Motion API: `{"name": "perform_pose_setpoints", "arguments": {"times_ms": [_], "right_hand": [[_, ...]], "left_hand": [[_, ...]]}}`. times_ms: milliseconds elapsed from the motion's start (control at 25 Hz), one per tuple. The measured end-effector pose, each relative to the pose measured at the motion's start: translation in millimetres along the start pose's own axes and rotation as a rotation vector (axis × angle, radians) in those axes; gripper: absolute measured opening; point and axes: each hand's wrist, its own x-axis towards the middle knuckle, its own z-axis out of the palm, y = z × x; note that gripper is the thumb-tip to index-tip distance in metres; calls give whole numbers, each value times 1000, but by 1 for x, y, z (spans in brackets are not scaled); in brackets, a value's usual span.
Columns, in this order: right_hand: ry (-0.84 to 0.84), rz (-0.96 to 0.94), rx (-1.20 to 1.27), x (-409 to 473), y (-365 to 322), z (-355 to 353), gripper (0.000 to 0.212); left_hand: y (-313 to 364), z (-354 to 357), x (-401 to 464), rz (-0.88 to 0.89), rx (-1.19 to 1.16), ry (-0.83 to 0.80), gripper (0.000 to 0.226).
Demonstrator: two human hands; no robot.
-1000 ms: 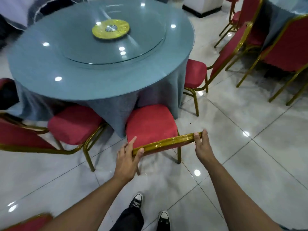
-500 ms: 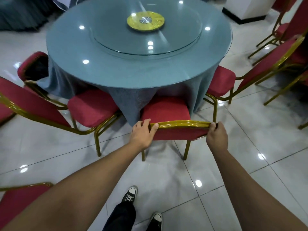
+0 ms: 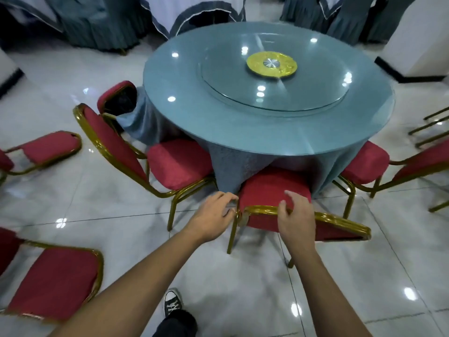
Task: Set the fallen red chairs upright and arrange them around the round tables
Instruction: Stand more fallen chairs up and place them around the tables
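Observation:
A round table [image 3: 184, 113] with a blue-grey cloth and glass top stands ahead. An upright red chair with a gold frame [image 3: 272, 188] has its seat tucked under the near edge. My right hand [image 3: 296, 217] rests on the left part of its top rail with relaxed fingers. My left hand [image 3: 213, 215] hovers just off the rail's left corner, loosely curled and holding nothing. Upright chairs flank it on the left [image 3: 179, 164] and right [image 3: 362, 164]. Two chairs lie fallen on the floor at left [image 3: 48, 147] [image 3: 56, 283]. Another chair [image 3: 119, 98] is tipped against the table's far left side.
A glass turntable with a gold centre [image 3: 272, 64] sits on the table. Draped tables [image 3: 102, 23] line the back. A white pillar base [image 3: 413, 45] stands at the right, with more chair legs [image 3: 430, 125] at the right edge. My shoe [image 3: 172, 302] is on the glossy tile floor.
Both hands gripped the ends of the chair's top rail; now the left is off it and the right has slid left and loosened. The view has swung left, showing fallen chairs.

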Motion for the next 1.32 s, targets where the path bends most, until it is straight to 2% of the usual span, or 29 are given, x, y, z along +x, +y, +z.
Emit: {"name": "perform_pose_setpoints", "arguments": {"times_ms": [280, 600, 880, 1160, 1320], "right_hand": [[-196, -140, 144, 9, -157, 90, 33], [-363, -275, 303, -7, -341, 210, 33], [-528, -396, 301, -12, -467, 305, 28], [-602, -500, 333, 25, -571, 434, 31], [-645, -484, 338, 69, -639, 504, 30]], "left_hand": [[-101, -121, -32, -116, -29, 242, 33], [-227, -253, -73, -276, -60, 398, 27], [-335, -331, -108, -413, -157, 542, 29], [-459, -406, -65, -532, -186, 582, 28], [-517, -470, -18, -563, -194, 581, 27]]}}
